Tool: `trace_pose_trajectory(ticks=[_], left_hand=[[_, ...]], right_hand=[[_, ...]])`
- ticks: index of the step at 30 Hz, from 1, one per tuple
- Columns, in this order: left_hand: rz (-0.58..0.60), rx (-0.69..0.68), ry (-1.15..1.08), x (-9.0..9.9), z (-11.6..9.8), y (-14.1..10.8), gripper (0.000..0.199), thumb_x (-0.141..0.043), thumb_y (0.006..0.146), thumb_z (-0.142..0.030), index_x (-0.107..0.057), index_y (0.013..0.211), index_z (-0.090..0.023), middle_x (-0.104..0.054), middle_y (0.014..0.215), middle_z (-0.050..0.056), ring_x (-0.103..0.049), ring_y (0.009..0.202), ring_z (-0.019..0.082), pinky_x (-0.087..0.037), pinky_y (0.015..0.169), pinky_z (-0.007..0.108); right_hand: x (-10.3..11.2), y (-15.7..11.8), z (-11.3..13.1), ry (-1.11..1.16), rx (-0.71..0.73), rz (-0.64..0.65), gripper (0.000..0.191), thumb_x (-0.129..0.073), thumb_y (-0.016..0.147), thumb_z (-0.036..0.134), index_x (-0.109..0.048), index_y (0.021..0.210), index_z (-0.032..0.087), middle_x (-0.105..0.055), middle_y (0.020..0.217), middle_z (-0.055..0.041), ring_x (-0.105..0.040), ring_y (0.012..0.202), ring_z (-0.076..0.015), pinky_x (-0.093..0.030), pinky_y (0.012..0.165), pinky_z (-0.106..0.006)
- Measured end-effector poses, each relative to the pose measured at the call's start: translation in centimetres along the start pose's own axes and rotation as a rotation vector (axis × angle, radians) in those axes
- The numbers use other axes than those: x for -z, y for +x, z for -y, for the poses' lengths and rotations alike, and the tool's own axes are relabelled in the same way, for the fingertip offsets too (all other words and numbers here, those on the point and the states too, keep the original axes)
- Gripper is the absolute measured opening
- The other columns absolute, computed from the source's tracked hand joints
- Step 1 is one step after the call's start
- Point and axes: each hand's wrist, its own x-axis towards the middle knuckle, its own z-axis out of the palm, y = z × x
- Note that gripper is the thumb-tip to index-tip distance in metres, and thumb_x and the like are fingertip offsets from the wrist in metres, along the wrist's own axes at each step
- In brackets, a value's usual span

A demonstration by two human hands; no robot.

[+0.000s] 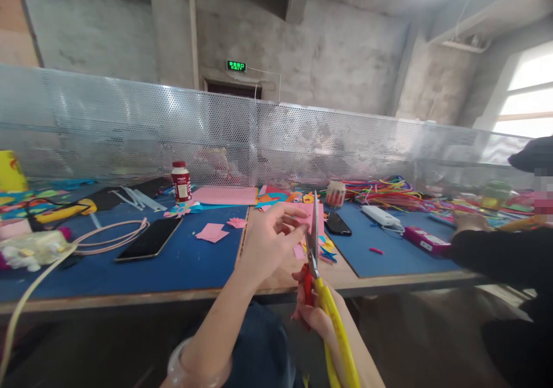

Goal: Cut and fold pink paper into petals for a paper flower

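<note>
My right hand is closed around scissors with yellow and red handles, their blades pointing up and slightly parted. Left of the blades, my left hand has its fingers bent with the fingertips near the blades; whatever they pinch, if anything, is too small to name. Pink paper shows behind the blades, and I cannot tell whether it touches my fingers. Yellow and blue scraps lie just beyond the scissors. Further left are pink paper squares and a pink cut-out.
A large phone, a cable and a red bottle are on the left. A black phone, white power strip, purple box and colourful strands lie right. Another person's dark sleeve reaches in.
</note>
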Motion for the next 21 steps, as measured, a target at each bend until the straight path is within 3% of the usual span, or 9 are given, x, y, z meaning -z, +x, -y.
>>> trace_pose_trajectory(ticks=[21], left_hand=[[-0.017, 0.022, -0.058, -0.15, 0.2, -0.08, 0.014, -0.056, 0.072, -0.018, -0.059, 0.086, -0.018, -0.063, 0.091, 0.005, -0.06, 0.077, 0.015, -0.05, 0.065, 0.028]], right_hand=[[0.28, -0.35, -0.07, 0.06, -0.059, 0.039, 0.041, -0.058, 0.062, 0.02, -0.06, 0.103, 0.017, -0.054, 0.074, -0.0015, -0.053, 0.063, -0.0138, -0.043, 0.058, -0.024]])
